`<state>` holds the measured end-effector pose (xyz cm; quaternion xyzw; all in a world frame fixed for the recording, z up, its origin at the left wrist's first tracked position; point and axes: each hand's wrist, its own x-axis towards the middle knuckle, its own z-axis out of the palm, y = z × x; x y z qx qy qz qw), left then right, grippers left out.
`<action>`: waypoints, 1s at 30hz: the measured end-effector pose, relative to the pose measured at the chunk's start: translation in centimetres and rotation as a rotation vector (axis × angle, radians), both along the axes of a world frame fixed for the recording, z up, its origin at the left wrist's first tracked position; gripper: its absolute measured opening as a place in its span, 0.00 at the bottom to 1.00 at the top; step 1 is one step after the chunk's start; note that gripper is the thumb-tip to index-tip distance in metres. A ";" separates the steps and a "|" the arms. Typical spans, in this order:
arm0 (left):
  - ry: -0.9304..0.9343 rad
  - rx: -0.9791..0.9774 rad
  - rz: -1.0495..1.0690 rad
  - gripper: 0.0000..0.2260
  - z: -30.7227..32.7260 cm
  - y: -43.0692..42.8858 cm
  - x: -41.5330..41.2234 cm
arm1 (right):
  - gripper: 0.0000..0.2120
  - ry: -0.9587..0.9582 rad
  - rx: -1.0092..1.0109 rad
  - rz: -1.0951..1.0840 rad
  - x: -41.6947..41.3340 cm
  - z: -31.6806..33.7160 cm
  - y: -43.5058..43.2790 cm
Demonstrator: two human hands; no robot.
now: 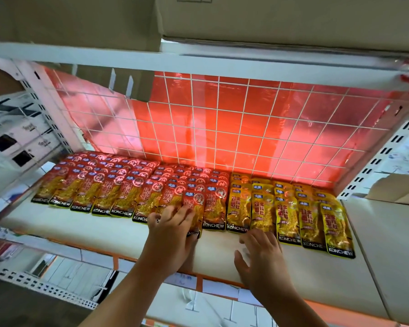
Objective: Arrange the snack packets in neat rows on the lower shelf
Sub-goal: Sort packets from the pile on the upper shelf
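Note:
Red snack packets [118, 187] lie in overlapping rows across the left and middle of the white lower shelf [85, 228]. Yellow snack packets [291, 208] lie in rows on its right part. My left hand [172, 232] rests with spread, straight fingers on the foremost red packet [194, 217] in the middle, which sticks out nearer the front edge than its neighbours. My right hand [257, 253] hovers open over the bare shelf, its fingertips at the lower edge of a yellow packet [261, 213].
A white wire grid [222, 128] with red backing closes the shelf's rear. An upper shelf board [198, 60] carries cardboard boxes [281, 17] overhead. Slotted uprights [373, 161] stand at both sides. An orange strip [222, 282] lines the front edge.

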<state>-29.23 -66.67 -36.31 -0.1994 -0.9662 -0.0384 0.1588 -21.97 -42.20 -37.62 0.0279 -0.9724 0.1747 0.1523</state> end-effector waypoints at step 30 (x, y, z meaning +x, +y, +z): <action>0.086 0.229 -0.114 0.16 -0.6 -0.2 -0.1 | 0.21 -0.045 0.027 -0.072 0.0 0.3 -0.4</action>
